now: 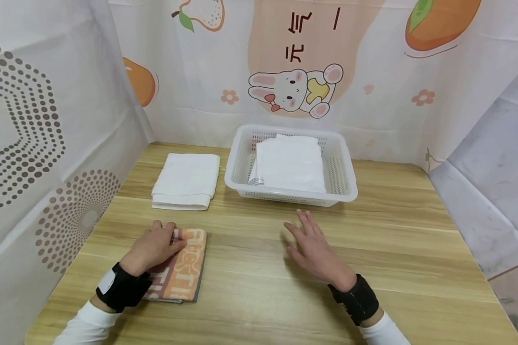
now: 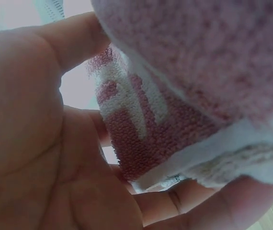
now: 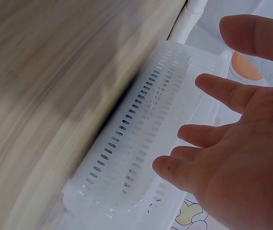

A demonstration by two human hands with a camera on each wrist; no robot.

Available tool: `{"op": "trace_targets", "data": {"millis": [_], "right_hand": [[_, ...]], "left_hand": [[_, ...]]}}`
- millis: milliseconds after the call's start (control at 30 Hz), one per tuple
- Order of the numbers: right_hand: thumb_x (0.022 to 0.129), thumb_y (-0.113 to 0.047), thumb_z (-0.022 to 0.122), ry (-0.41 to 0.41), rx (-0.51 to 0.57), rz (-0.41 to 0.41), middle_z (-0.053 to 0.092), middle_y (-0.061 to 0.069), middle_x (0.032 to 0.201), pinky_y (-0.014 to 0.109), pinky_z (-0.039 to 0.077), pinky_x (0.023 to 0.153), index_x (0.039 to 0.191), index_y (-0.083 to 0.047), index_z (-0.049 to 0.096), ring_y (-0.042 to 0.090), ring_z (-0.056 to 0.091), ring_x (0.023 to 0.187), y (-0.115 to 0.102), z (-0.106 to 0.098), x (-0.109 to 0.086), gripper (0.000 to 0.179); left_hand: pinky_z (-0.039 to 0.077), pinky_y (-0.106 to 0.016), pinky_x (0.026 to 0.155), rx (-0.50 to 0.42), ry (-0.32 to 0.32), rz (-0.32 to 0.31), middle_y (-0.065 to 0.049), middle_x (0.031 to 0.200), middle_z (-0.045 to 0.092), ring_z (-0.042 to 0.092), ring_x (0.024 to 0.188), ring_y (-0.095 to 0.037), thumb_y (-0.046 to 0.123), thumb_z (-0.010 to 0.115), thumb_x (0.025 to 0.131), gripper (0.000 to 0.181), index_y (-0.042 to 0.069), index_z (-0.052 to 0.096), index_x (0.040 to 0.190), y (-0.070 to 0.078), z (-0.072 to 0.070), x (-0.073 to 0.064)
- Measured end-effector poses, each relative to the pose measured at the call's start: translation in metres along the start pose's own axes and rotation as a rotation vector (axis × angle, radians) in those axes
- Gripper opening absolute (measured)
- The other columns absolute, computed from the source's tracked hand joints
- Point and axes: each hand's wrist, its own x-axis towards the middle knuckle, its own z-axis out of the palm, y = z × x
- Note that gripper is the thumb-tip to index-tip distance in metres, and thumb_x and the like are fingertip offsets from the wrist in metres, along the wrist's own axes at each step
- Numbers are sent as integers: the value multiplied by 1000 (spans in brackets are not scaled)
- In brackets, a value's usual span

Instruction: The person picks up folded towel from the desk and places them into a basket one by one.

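Note:
A folded patterned towel, orange and dull red with pale lettering, lies at the table's front left. My left hand holds it by its left side, the thumb over the top. From the left wrist, the towel's reddish pile and pale edge show between the thumb and the other fingers. In front of the basket, my right hand hovers with spread fingers and holds nothing. The right wrist view has its fingers in front of the slotted basket wall.
A white plastic basket stands at the back middle, with white folded towels inside. Left of it lies another folded white towel. Printed curtains hang behind and along the left of the wooden table.

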Motion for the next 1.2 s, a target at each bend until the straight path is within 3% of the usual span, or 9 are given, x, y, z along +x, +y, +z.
{"op": "trace_targets", "data": {"millis": [367, 767, 1200], "right_hand": [[91, -13, 70, -3, 1, -1, 20, 33, 157, 65, 22, 112, 140, -1, 52, 52, 16, 145, -1, -1, 0, 53], [91, -12, 70, -2, 16, 2, 20, 31, 158, 65, 22, 112, 141, 0, 51, 50, 17, 146, 1, -1, -2, 54], [91, -12, 69, -10, 18, 9, 20, 34, 157, 65, 21, 112, 140, 0, 51, 52, 17, 144, 2, -1, -3, 53]], "left_hand": [[45, -43, 61, 13, 0, -15, -25, 96, 46, 53, 74, -36, 35, 64, 96, 47, -5, 52, 117, 9, 0, 1], [41, -36, 59, -1, 4, 16, -20, 91, 43, 48, 65, -27, 34, 64, 96, 42, -3, 53, 113, 19, 2, 3], [42, -39, 59, 47, 21, 47, -20, 90, 45, 48, 63, -27, 36, 64, 96, 43, -3, 54, 111, 29, 6, 10]]}}
